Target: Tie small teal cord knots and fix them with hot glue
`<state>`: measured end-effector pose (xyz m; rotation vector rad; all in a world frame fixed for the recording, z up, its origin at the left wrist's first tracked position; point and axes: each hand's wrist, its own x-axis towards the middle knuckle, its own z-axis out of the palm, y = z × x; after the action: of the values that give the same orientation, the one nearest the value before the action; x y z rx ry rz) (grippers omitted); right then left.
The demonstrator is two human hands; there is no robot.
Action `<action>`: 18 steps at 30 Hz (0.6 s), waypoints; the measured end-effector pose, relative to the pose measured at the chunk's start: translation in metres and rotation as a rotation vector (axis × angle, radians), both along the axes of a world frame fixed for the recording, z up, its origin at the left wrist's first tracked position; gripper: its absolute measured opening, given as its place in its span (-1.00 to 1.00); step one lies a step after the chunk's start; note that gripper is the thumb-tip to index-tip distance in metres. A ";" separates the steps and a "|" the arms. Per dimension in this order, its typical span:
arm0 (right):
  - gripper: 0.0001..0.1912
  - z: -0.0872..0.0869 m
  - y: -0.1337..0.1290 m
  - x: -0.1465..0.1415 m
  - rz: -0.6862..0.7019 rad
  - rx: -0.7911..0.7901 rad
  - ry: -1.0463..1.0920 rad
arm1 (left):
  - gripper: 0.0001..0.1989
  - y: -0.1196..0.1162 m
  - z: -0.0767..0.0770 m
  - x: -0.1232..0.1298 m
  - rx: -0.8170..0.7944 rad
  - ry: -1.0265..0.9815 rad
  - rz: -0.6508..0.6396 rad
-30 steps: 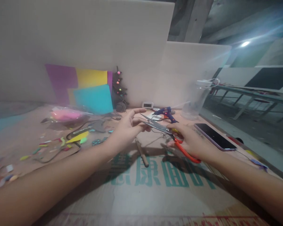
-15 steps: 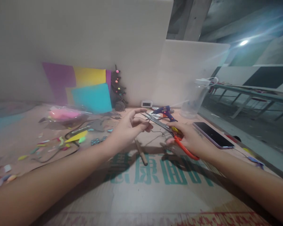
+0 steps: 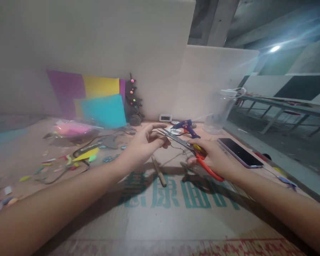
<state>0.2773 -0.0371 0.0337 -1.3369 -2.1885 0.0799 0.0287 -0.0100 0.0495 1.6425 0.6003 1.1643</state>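
My right hand [image 3: 206,154] is closed on the orange handles of a pair of scissors [image 3: 177,140]. The blades point left and up, their tips at the fingers of my left hand [image 3: 152,140]. My left thumb and fingers pinch something thin and dark beside the blades; it is too small to make out. Below my left hand a brown stick [image 3: 159,172] lies on the table. Thin, wire-like strands [image 3: 177,155] lie behind the stick, under the scissors.
A blue glue gun [image 3: 185,127], a small white clock [image 3: 165,117] and a small decorated tree [image 3: 133,101] stand at the back. To the right are a phone [image 3: 240,153] and a clear jug [image 3: 220,112]. Colored sheets [image 3: 102,110] and scraps [image 3: 86,155] lie left.
The scissor tips and the fingers of my left hand have shifted slightly left. The rest looks almost the same.
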 end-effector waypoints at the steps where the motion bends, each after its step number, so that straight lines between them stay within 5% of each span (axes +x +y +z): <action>1: -0.55 -0.001 0.001 0.001 0.008 0.002 0.002 | -0.69 0.000 0.000 0.000 0.001 0.000 0.002; 18: -0.56 -0.005 0.004 0.003 -0.005 -0.053 0.057 | -0.63 0.003 0.000 -0.003 0.025 0.013 0.063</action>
<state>0.2798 -0.0330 0.0286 -1.3528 -2.1486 0.1726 0.0259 -0.0071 0.0492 1.6638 0.6521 1.2113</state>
